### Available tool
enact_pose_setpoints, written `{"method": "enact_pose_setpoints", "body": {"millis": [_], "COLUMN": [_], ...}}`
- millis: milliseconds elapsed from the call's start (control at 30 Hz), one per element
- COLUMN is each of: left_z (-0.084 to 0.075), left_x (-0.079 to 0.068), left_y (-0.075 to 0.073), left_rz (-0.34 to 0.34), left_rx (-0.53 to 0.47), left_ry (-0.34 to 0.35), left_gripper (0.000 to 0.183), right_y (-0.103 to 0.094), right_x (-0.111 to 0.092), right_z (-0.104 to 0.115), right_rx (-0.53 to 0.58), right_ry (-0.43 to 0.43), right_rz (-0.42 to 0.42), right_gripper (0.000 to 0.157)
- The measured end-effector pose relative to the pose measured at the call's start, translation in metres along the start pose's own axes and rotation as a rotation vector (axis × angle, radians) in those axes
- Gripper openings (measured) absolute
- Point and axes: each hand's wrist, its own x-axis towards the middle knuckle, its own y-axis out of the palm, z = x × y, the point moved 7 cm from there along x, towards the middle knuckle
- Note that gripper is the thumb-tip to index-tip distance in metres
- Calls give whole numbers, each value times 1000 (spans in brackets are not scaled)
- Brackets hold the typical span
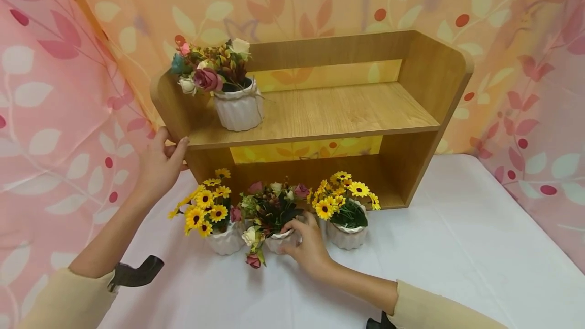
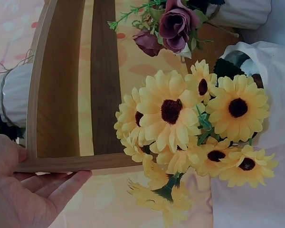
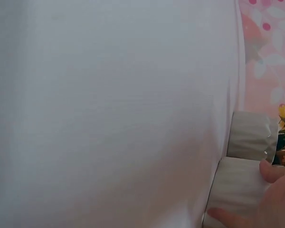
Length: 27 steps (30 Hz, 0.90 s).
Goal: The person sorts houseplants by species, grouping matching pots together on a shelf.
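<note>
My left hand [image 1: 157, 164] holds the left side panel of a two-tier wooden shelf [image 1: 347, 110]; in the left wrist view its fingers [image 2: 61, 187] lie along the panel's outer face. With my right hand [image 1: 308, 250] I grip the middle flowerpot [image 1: 276, 244], a white ribbed pot of mixed roses, by its rim and side. To its left stands a flowerpot [image 1: 226, 241] of yellow sunflowers [image 2: 171, 111]. Another sunflower pot [image 1: 347, 237] stands on its right, close beside my right hand. All three are on the white cloth in front of the shelf.
On the upper tier, at the left, sits a white pot [image 1: 239, 108] of mixed roses tied with twine. A white cloth [image 1: 461, 248] covers the table. Floral curtains [image 1: 292, 4] hang behind and at both sides.
</note>
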Motion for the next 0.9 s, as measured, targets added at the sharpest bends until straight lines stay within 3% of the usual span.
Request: {"method": "enact_pose_setpoints", "body": {"millis": [233, 500, 733, 900], "left_z": [1, 1, 1, 1], "left_x": [1, 0, 0, 1], "left_y": [1, 0, 0, 0], "left_rz": [-3, -5, 1, 10], "left_rx": [8, 7, 12, 19], "left_ry": [2, -1, -6, -16], "left_gripper": [46, 46, 46, 47], "right_y": [-3, -16, -32, -45], "right_x": [2, 3, 4, 1], "right_z": [6, 27, 47, 66], "right_rx": [-5, 34, 62, 107], "right_ry": [-33, -87, -59, -48], "right_rz": [-15, 87, 135, 221], "right_gripper": [22, 21, 24, 21]}}
